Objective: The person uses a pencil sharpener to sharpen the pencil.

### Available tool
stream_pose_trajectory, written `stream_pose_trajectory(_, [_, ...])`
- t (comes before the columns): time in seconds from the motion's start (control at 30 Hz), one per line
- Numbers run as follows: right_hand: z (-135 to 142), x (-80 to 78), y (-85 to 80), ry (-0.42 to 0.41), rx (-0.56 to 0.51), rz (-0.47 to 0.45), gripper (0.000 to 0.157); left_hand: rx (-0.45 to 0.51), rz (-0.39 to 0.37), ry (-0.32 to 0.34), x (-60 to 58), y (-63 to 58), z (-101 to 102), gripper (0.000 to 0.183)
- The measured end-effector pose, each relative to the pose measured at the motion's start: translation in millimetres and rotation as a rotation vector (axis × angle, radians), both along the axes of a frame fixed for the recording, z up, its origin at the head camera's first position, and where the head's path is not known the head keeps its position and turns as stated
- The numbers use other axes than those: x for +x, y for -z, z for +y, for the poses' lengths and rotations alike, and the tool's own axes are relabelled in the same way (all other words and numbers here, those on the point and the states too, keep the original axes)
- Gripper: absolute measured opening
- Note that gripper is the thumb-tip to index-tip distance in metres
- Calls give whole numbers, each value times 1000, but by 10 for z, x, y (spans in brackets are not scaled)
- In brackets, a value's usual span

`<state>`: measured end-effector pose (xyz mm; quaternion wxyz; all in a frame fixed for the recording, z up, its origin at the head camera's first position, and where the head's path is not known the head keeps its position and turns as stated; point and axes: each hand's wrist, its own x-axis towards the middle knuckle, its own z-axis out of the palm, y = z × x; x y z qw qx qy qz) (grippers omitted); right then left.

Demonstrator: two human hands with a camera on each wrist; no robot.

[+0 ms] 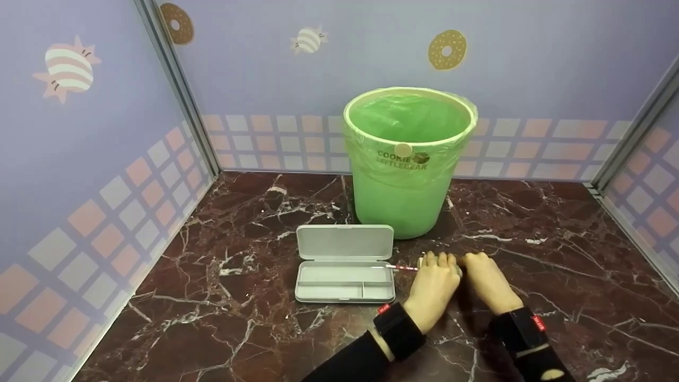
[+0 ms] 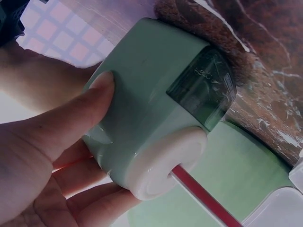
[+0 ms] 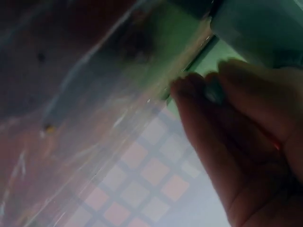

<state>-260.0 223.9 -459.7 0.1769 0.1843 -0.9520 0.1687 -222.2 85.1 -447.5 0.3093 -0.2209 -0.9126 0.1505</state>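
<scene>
I judge the step in hand to be sharpening. My left grip (image 1: 438, 281) is wrapped around the green sharpener (image 2: 142, 90), which sits on the bench (image 1: 238, 323) just right of the open pencil case (image 1: 345, 242) and near the bin (image 1: 400, 204). My right grip (image 1: 487, 280) is narrow, pinching a small teal knob (image 3: 214, 91), probably the crank's; that view is too dark to be sure. The 1 pencil (image 1: 406, 268) runs left to right, its free end pointing left at the case's right edge, the other inside the sharpener's pale front; its tip is hidden. The next move likely calls for steady turning with the left grip braced.
</scene>
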Motion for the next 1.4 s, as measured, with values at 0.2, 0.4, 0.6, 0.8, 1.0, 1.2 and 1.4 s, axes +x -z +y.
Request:
stream_pose_trajectory(0.2, [37,43,14,-53,71,-25,15,-7,-10,-18,2,5,10,34])
stream_pose_trajectory(0.4, [94,39,-60,-125,23,-158,17,-12,-19,-26,8,7,19,35])
stream_pose_trajectory(0.6, [136,88,-165,-153,23,-301,22,-14,-17,-28,19,-5,18,34])
stream_pose_trajectory(0.8, [132,178,-306,-222,51,-316,18,-19,-30,-45,22,-5,25,36])
stream_pose_trajectory(1.0, [132,219,-422,-309,66,-259,18,-25,-39,-64,27,-7,32,37])
stream_pose_trajectory(1.2, [138,248,-473,-324,72,-220,21,-31,-33,-62,41,-10,34,36])
stream_pose_trajectory(1.4, [139,255,-485,-323,88,-198,22,-33,-32,-62,38,-7,41,36])
